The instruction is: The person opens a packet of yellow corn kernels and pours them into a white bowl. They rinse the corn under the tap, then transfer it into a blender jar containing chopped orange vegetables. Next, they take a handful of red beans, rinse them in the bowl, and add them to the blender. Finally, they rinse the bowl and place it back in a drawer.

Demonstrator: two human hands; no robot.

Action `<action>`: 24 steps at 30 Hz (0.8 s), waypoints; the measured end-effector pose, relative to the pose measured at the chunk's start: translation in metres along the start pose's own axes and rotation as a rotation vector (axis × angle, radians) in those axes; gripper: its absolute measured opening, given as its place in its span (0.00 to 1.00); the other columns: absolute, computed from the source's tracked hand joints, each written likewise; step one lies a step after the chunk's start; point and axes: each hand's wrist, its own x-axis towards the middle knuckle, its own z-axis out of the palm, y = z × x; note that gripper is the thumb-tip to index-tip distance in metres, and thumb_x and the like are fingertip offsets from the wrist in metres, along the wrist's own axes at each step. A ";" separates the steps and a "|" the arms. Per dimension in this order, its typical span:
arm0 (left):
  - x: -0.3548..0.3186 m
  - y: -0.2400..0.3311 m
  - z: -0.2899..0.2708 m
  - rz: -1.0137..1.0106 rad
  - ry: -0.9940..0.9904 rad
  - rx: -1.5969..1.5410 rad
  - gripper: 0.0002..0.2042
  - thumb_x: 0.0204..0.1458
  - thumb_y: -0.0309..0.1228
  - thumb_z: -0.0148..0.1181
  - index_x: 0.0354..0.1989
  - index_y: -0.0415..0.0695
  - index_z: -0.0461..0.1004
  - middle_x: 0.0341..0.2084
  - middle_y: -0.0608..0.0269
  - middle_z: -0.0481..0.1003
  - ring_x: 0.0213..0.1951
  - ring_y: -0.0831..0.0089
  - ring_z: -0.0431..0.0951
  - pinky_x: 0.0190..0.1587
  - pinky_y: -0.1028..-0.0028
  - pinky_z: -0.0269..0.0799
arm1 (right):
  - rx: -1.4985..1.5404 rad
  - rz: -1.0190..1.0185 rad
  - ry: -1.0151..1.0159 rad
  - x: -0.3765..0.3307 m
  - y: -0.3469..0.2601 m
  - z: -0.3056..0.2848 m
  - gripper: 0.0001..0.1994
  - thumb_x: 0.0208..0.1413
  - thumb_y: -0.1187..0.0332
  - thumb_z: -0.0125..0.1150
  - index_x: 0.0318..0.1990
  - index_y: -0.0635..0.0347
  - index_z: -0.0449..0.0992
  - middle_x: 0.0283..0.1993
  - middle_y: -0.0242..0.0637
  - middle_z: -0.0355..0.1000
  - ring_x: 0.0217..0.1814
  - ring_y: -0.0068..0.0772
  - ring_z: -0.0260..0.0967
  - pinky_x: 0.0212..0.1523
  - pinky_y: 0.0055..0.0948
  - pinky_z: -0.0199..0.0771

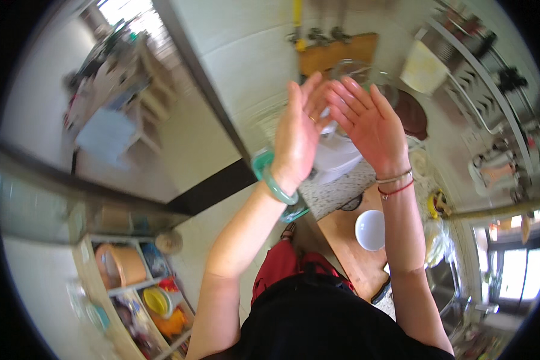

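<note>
Both of my hands are raised in front of me, palms turned up and inward, fingertips nearly meeting. My left hand (303,135) has its fingers stretched out and holds nothing; a green bangle (277,185) circles that wrist. Fingers extended, my right hand (373,123) is bare of any object too, with a thin bracelet and a red string (396,191) on the wrist. Behind and below the hands, a white appliance or container (337,157) stands on the speckled counter (336,191), partly hidden. A white bowl (370,230) rests on a wooden cutting board (355,255) beside my right forearm.
A knife with a black handle (380,290) lies at the board's edge. The sink (444,285) is on the right, below a wall rack (486,66) of utensils. Lower left stands a shelf unit (117,292) with containers. A green bin (261,161) sits by the counter's end.
</note>
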 end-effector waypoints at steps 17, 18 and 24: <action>-0.401 0.143 -0.183 0.911 1.003 -0.095 0.30 0.68 0.49 0.33 0.68 0.36 0.54 0.67 0.48 0.56 0.69 0.62 0.56 0.70 0.64 0.50 | 0.147 0.973 -0.236 -0.105 0.426 0.206 0.20 0.68 0.61 0.46 0.60 0.66 0.64 0.60 0.44 0.66 0.62 0.38 0.64 0.64 0.38 0.64; -0.429 0.151 -0.190 0.948 1.044 -0.085 0.30 0.68 0.49 0.32 0.68 0.36 0.54 0.67 0.49 0.57 0.69 0.62 0.56 0.70 0.64 0.49 | 0.138 1.009 -0.257 -0.120 0.451 0.222 0.20 0.68 0.61 0.46 0.60 0.66 0.64 0.60 0.44 0.66 0.62 0.39 0.64 0.64 0.38 0.64; -0.582 0.182 -0.237 1.126 1.285 -0.080 0.29 0.68 0.48 0.33 0.68 0.38 0.55 0.66 0.52 0.59 0.68 0.64 0.57 0.69 0.65 0.48 | 0.060 1.277 -0.314 -0.203 0.591 0.286 0.19 0.68 0.64 0.45 0.61 0.65 0.65 0.64 0.44 0.64 0.66 0.41 0.62 0.65 0.40 0.64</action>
